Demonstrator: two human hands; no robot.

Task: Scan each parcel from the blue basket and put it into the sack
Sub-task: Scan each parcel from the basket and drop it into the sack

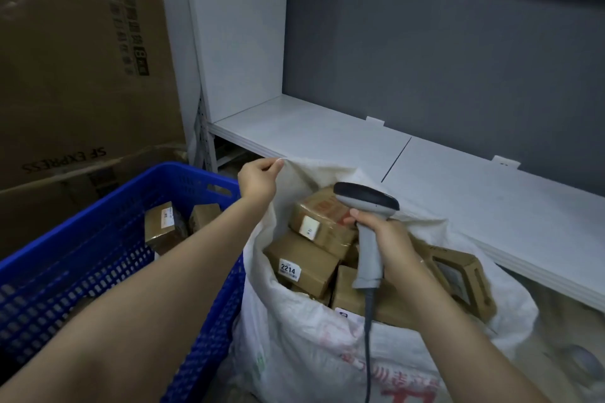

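- Left hand [259, 180]: thumb and fingers pinched tight on the far rim of the white sack [294, 347], holding the cloth edge up; forearm stretched out across the blue basket [108, 249].
- Right hand [386, 244]: fingers wrapped round the grey handle of the scanner [366, 226]; dark head aimed left, over the sack mouth.
- Sack: just right of the basket, packed with brown parcels [304, 263], one labelled "2214".
- Basket: two parcels [163, 227] visible inside.
- White shelf [327, 132] behind the sack.
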